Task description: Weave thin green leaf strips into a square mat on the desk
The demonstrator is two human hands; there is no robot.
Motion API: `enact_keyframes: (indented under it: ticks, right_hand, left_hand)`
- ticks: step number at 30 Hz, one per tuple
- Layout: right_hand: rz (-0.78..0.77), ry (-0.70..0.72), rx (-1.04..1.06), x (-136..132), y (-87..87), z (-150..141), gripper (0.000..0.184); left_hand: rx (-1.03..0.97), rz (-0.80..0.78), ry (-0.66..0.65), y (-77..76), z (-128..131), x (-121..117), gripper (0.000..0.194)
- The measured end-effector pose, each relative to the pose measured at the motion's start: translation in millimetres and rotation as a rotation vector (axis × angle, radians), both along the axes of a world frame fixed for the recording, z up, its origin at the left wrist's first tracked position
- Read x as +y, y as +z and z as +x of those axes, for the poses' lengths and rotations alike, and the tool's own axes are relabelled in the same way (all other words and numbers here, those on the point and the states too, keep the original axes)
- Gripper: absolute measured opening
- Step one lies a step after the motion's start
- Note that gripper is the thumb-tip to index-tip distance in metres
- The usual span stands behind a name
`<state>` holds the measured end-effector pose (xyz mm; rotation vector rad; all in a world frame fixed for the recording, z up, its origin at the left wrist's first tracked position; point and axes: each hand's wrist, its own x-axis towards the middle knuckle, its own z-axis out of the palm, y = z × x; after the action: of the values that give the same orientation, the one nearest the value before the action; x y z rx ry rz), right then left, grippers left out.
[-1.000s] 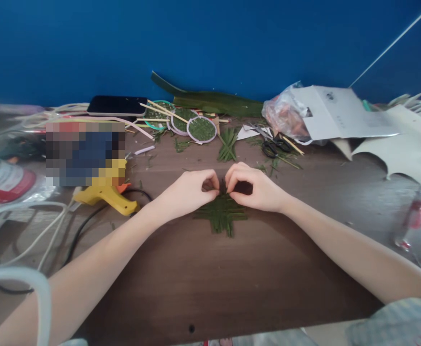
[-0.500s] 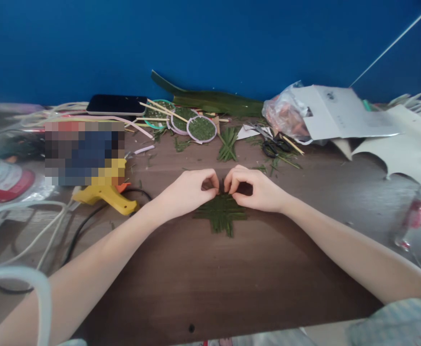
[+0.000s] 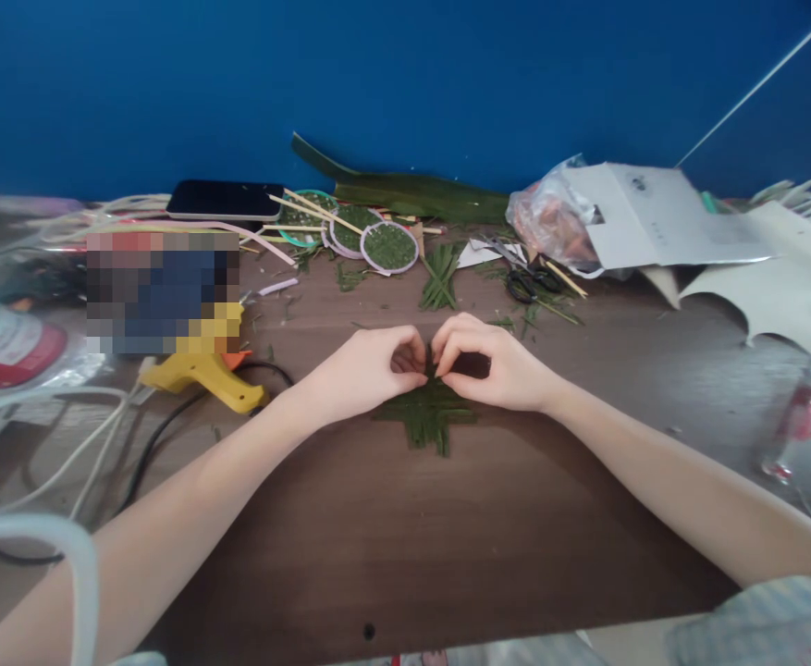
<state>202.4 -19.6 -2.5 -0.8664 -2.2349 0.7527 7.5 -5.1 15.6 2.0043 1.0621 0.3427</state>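
Observation:
A small mat of woven green leaf strips (image 3: 429,421) lies flat on the brown table, its loose strip ends sticking out toward me. My left hand (image 3: 384,370) is curled at the mat's far left side, its thumb low over the weave. Facing it, my right hand (image 3: 485,365) bends its fingers and thumb onto the far end of the strips. The fingertips of both hands almost meet there and cover that part of the mat. Beyond them rests a loose bundle of crossed leaf strips (image 3: 438,279).
Round leaf-filled hoops (image 3: 389,247), thin wooden sticks (image 3: 302,228) and a phone (image 3: 231,200) lie at the back. Scissors (image 3: 520,276) lie behind my right hand. A yellow glue gun (image 3: 217,379) with cables is at left. White card (image 3: 661,217) and a long leaf (image 3: 419,192) line the blue wall.
Both hands stay at the mat's far end. My left fingers have shifted slightly right and the gap between finger and thumb has widened; the right fingers have lifted a little.

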Motion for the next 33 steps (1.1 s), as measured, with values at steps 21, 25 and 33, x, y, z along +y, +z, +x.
enact_keyframes:
  ticks: [21, 25, 33]
  right_hand:
    - [-0.079, -0.201, -0.182, 3.1, -5.6, 3.1, 0.01]
    - [-0.033, -0.168, -0.254, 4.4, -6.2, 4.4, 0.01]
    - [-0.051, -0.162, -0.27, 5.0, -4.3, 4.2, 0.01]
  left_hand:
    - [-0.06, -0.093, -0.071, 2.6, -3.7, 0.2, 0.02]
    - [-0.094, -0.136, -0.107, 4.7, -4.4, 2.1, 0.013]
    - [-0.04, -0.143, -0.058, 3.1, -0.6, 0.3, 0.025]
